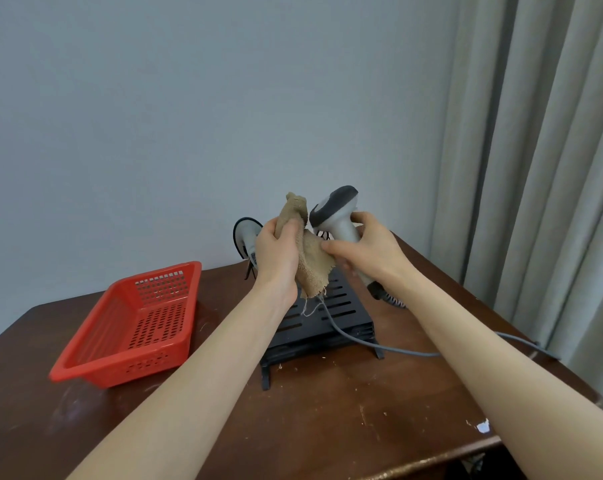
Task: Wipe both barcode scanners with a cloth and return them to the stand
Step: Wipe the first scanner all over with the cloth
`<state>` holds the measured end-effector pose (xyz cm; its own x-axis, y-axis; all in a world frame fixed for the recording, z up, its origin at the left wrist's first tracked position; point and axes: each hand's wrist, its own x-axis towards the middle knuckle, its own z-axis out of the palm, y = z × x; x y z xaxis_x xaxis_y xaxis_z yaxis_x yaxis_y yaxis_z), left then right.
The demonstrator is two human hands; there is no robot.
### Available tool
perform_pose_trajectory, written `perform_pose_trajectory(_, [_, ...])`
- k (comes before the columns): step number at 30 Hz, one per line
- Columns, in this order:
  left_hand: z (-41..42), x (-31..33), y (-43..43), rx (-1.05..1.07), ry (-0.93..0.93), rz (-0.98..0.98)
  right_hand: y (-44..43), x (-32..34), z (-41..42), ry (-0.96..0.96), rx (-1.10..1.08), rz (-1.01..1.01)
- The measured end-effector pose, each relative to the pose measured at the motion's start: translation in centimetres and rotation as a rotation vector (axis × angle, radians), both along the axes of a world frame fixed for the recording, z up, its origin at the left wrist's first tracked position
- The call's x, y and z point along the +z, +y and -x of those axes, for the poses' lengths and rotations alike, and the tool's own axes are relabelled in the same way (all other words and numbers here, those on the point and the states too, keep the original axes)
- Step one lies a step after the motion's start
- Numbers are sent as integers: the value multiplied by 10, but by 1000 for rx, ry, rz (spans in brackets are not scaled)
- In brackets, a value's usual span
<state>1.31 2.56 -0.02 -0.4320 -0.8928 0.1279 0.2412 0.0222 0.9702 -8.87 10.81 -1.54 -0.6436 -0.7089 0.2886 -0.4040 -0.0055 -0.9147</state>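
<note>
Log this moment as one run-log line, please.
left grip: holds cloth | right grip: holds scanner by handle, off stand | second scanner: on stand

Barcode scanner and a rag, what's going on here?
A person is cleaning barcode scanners at a wooden table. The right hand grips a grey scanner by its handle, lifted above the black stand. The left hand holds a bunched tan cloth right beside the scanner's head. A second scanner sits at the stand's back left, partly hidden behind the left hand. A red basket stands to the left.
</note>
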Motion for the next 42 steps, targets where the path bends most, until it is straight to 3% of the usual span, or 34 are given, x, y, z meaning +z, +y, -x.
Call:
perform_pose_trajectory(7, [0, -9, 7, 137, -22, 183, 6, 9, 9, -561, 185, 163])
perform_pose_trajectory(10, [1, -10, 11, 197, -35, 419, 10, 10, 13, -840, 219, 222])
perform_pose_trajectory(13, [9, -5, 19, 194, -78, 672, 11, 4, 16, -989, 297, 273])
perform_pose_trajectory(23, [14, -27, 46, 4, -268, 1207, 16, -4, 18, -1172, 638, 470])
perform_pose_trajectory(27, [2, -25, 43, -128, -273, 1184, 19, -5, 21, -1137, 581, 329])
perform_pose_trajectory(30, [1, -12, 35, 1, -238, 1135, 14, -1, 19, -1185, 586, 423])
perform_pose_trajectory(33, [8, -2, 28, 120, -222, 1043, 7, -3, 21, -1030, 484, 352])
perform_pose_trajectory(38, [12, -18, 41, 30, -214, 1120, 9, -3, 24, -1156, 577, 463])
perform_pose_trajectory(42, [8, -33, 51, -62, -161, 1137, 13, -12, 34, -1130, 580, 370])
